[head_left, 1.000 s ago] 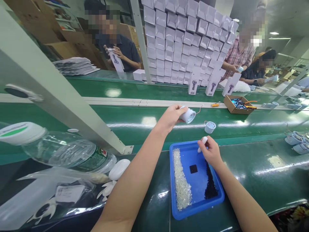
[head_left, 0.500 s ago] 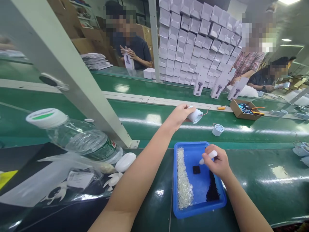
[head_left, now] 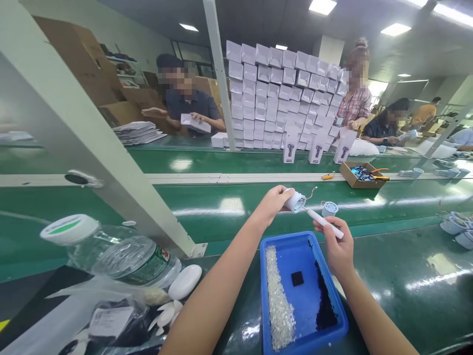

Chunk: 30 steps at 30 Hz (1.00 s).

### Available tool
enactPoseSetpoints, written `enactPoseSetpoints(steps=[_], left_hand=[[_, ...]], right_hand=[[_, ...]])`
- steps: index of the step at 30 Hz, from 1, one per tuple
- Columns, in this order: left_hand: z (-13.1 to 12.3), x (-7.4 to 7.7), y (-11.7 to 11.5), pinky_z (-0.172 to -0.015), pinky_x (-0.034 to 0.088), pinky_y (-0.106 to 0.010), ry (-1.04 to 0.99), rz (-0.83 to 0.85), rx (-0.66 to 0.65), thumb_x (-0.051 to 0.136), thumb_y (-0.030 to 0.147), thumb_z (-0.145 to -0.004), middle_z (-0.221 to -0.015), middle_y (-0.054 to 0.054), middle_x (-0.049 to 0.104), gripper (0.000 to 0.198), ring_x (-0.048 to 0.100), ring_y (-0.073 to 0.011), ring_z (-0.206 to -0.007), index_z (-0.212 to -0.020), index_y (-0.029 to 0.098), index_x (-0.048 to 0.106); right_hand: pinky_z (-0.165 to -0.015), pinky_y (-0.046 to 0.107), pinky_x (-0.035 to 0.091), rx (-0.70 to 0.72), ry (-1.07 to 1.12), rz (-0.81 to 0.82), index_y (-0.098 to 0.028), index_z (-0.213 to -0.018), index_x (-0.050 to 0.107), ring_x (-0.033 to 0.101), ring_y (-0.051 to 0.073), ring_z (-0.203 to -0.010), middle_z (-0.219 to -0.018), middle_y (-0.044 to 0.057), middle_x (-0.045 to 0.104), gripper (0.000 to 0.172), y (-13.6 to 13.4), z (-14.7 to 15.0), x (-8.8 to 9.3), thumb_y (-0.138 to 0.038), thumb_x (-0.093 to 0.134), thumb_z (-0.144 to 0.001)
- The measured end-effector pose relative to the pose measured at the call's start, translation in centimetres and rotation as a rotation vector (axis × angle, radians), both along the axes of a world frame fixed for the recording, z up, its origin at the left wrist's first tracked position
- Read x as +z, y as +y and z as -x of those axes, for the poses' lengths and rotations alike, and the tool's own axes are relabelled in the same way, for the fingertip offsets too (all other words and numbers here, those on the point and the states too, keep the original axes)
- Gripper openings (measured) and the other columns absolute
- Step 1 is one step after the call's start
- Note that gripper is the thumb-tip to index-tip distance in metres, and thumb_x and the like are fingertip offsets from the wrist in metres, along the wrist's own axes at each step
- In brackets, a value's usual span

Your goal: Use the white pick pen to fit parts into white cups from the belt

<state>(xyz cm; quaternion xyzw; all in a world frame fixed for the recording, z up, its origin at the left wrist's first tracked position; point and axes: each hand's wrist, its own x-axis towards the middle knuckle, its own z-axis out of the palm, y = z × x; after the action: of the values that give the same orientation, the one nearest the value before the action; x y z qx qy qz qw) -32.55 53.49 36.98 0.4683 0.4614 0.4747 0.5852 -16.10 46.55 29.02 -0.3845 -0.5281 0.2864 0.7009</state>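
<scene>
The right hand (head_left: pixel 338 246) has come up out of the blue tray (head_left: pixel 266 296) since half a second ago, and the tip of its white pen-like tool (head_left: pixel 325 223) now meets the small white cylindrical part (head_left: pixel 296 202) that the left hand (head_left: pixel 275 201) holds above the green belt. The left hand is closed round the part from the left, with a thin wire curling off the part's far end. The right hand is closed round the tool's rear half.

The tray lies on the desk (head_left: pixel 406 276) right under both forearms. A strip of pale clear beads (head_left: pixel 279 301) runs along its left side, a strip of dark beads (head_left: pixel 323 296) along its right, and one small black square (head_left: pixel 297 278) lies between them on bare blue floor. A second white part (head_left: pixel 329 208) stands on the belt just beyond the right hand's fingers. Farther off, a brown carton (head_left: pixel 360 173) holds blue pieces and orange-handled pliers.

To the left, a water bottle (head_left: pixel 111 249) lies beside a white oval piece (head_left: pixel 185 282) and plastic bags. Right of the tray the desk shows bare green as far as a few white parts (head_left: pixel 456 228) at the edge.
</scene>
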Motion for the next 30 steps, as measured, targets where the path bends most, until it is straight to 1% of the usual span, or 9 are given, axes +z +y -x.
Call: enactPoseSetpoints(steps=[5, 10, 15, 20, 23, 25, 27, 28, 30], left_hand=[[-0.2, -0.2, -0.2, -0.063, 0.052, -0.027, 0.041, -0.02, -0.028, 0.059, 0.027, -0.085, -0.073, 0.002, 0.054, 0.021, 0.055, -0.0102, -0.067, -0.07, 0.017, 0.048], [-0.4, -0.5, 0.0, -0.067, 0.053, -0.029, 0.044, -0.01, -0.031, 0.06, 0.027, -0.084, -0.073, 0.003, 0.055, 0.021, 0.055, -0.0103, -0.067, -0.071, 0.017, 0.047], [-0.4, -0.7, 0.1, -0.069, 0.052, -0.03, 0.035, -0.003, -0.036, 0.062, 0.029, -0.081, -0.075, 0.002, 0.056, 0.021, 0.055, -0.0111, -0.068, -0.071, 0.017, 0.047], [-0.9, -0.7, -0.1, -0.063, 0.049, -0.025, 0.018, 0.01, -0.034, 0.06, 0.03, -0.078, -0.072, 0.002, 0.054, 0.02, 0.053, -0.0102, -0.066, -0.072, 0.018, 0.046], [-1.3, -0.8, -0.5, -0.059, 0.044, -0.023, 0.088, -0.016, -0.044, 0.06, 0.033, -0.075, -0.069, 0.003, 0.052, 0.021, 0.05, -0.0095, -0.064, -0.071, 0.018, 0.046], [-1.6, -0.9, -0.8, -0.057, 0.04, -0.021, 0.149, -0.077, 0.009, 0.059, 0.033, -0.073, -0.066, 0.004, 0.05, 0.02, 0.046, -0.0088, -0.061, -0.069, 0.018, 0.047], [-2.0, -1.0, -1.0, -0.053, 0.034, -0.02, 0.162, -0.146, 0.128, 0.058, 0.033, -0.071, -0.061, 0.005, 0.045, 0.02, 0.04, -0.0081, -0.057, -0.066, 0.018, 0.045], [-2.2, -1.0, -1.1, -0.052, 0.031, -0.02, 0.136, -0.173, 0.188, 0.058, 0.033, -0.07, -0.058, 0.006, 0.042, 0.022, 0.037, -0.0077, -0.055, -0.063, 0.019, 0.043], [-2.6, -1.2, -1.4, -0.049, 0.027, -0.02, 0.025, -0.208, 0.281, 0.059, 0.034, -0.069, -0.054, 0.007, 0.034, 0.029, 0.031, -0.0071, -0.053, -0.057, 0.019, 0.037]], right_hand=[[-0.075, 0.035, 0.06, -0.015, -0.008, 0.084, -0.019, -0.096, 0.061, 0.074, 0.02, -0.082, -0.088, 0.007, 0.076, 0.03, -0.1, 0.3, 0.2, -0.046, 0.066, -0.084], [-0.071, 0.033, 0.06, -0.02, -0.043, 0.136, -0.019, -0.095, 0.06, 0.073, 0.018, -0.075, -0.087, 0.007, 0.076, 0.033, -0.3, 0.4, 0.2, -0.05, 0.065, -0.083], [-0.07, 0.033, 0.059, -0.04, -0.058, 0.169, -0.019, -0.095, 0.06, 0.072, 0.018, -0.073, -0.087, 0.008, 0.076, 0.036, -0.2, 0.3, 0.1, -0.053, 0.064, -0.082], [-0.075, 0.034, 0.059, -0.014, -0.059, 0.178, -0.019, -0.098, 0.06, 0.072, 0.019, -0.079, -0.09, 0.009, 0.076, 0.037, -0.1, 0.5, -0.4, -0.052, 0.063, -0.083], [-0.076, 0.033, 0.057, 0.004, -0.051, 0.167, -0.019, -0.101, 0.06, 0.071, 0.018, -0.081, -0.092, 0.008, 0.075, 0.035, -0.1, 0.9, -0.7, -0.049, 0.061, -0.084], [-0.07, 0.029, 0.055, -0.024, -0.076, 0.152, -0.018, -0.102, 0.062, 0.067, 0.015, -0.074, -0.087, 0.006, 0.072, 0.034, -0.1, 1.1, -0.9, -0.048, 0.059, -0.085], [-0.058, 0.025, 0.048, -0.038, -0.153, 0.163, -0.017, -0.103, 0.064, 0.058, 0.012, -0.061, -0.077, 0.003, 0.066, 0.035, -0.2, 1.5, -0.9, -0.047, 0.058, -0.084], [-0.053, 0.023, 0.043, -0.004, -0.203, 0.195, -0.017, -0.104, 0.065, 0.052, 0.01, -0.056, -0.07, 0.0, 0.062, 0.035, -0.2, 1.6, -1.0, -0.046, 0.057, -0.085], [-0.047, 0.022, 0.033, 0.124, -0.301, 0.278, -0.017, -0.101, 0.065, 0.04, 0.008, -0.049, -0.059, -0.004, 0.051, 0.034, -0.5, 2.1, -1.0, -0.045, 0.053, -0.087]])
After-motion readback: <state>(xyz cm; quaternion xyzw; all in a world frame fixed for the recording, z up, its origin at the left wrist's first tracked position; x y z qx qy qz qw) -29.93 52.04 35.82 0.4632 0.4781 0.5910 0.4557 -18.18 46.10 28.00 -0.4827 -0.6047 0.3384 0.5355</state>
